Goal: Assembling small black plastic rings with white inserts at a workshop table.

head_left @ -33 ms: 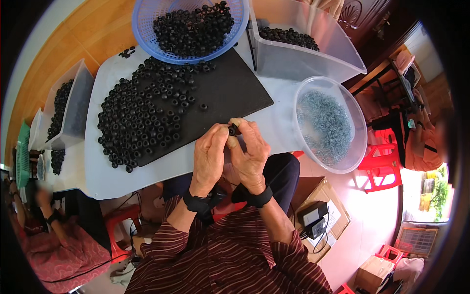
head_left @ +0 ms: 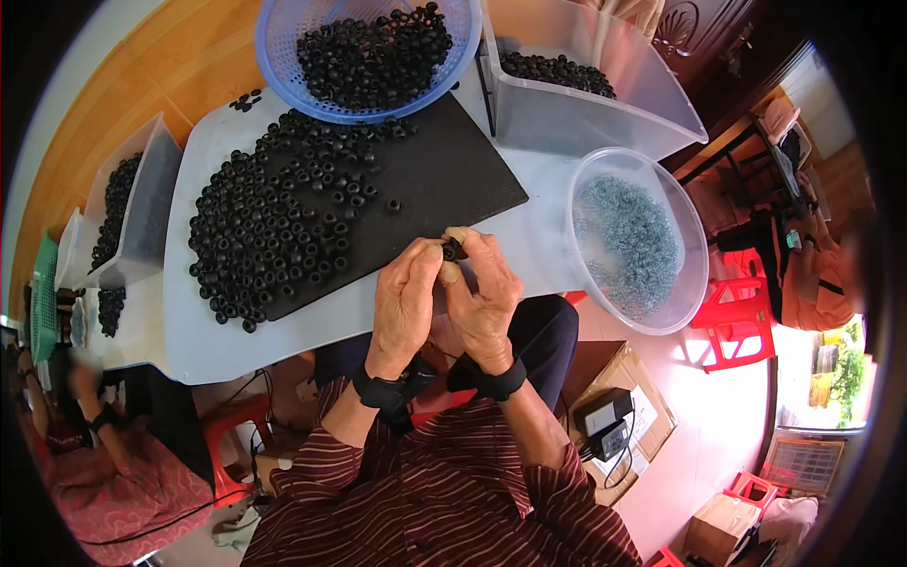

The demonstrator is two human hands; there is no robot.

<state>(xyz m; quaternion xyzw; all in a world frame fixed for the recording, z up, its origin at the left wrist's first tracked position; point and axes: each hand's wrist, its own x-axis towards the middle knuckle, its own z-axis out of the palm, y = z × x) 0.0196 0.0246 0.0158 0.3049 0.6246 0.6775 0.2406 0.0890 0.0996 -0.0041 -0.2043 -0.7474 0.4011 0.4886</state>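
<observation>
My left hand (head_left: 404,302) and my right hand (head_left: 487,298) meet at the near edge of a black mat (head_left: 463,180). Together their fingertips pinch one small black rubber ring (head_left: 453,251). A broad pile of the same black rings (head_left: 274,222) covers the left part of the mat, and one stray ring (head_left: 393,205) lies apart from it. Right of my hands stands a round clear bowl (head_left: 694,274) with small grey-blue metal bits in it. Both wrists wear black bands.
A blue basket (head_left: 283,42) of rings stands at the back, with a clear bin (head_left: 605,118) to its right and another bin (head_left: 151,208) at the left. All stand on a white table (head_left: 312,326). Another person (head_left: 94,472) sits lower left. Red stools (head_left: 732,331) and a cardboard box (head_left: 652,416) stand on the floor.
</observation>
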